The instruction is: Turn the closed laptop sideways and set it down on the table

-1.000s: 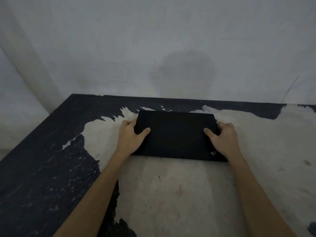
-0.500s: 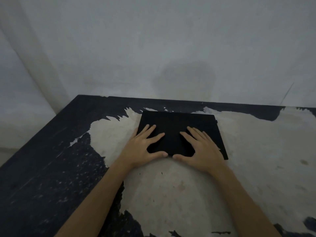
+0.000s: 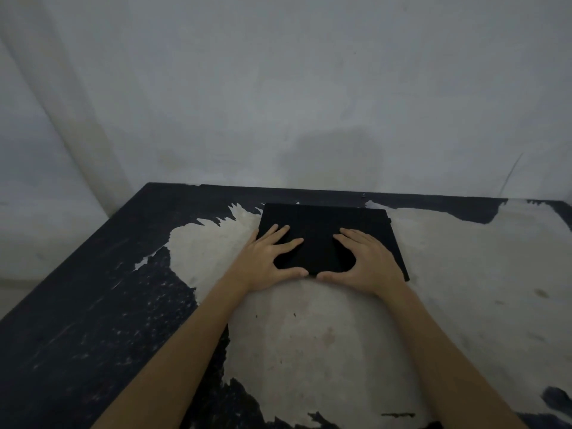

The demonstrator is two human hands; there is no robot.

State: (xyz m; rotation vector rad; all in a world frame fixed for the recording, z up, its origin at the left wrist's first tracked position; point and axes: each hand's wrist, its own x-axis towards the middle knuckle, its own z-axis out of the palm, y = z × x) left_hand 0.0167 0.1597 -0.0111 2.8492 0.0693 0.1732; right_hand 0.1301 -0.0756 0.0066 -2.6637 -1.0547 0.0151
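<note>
A closed black laptop (image 3: 328,224) lies flat on the worn table (image 3: 309,335), its long side running left to right, near the table's far edge. My left hand (image 3: 266,258) rests on its near left part, fingers spread over the lid and thumb along the front edge. My right hand (image 3: 365,261) mirrors it on the near right part, thumb at the front edge. Both thumbs nearly meet at the middle of that edge. The hands hide the laptop's near corners on the left and part of the lid.
The table top is black with large patches worn to pale bare surface. A plain grey wall (image 3: 309,103) stands right behind the table's far edge. The table's left edge (image 3: 71,261) drops off to the floor.
My hands left the laptop's short sides and came to lie flat on the lid near the front edge. Over the last half second they have hardly moved.
</note>
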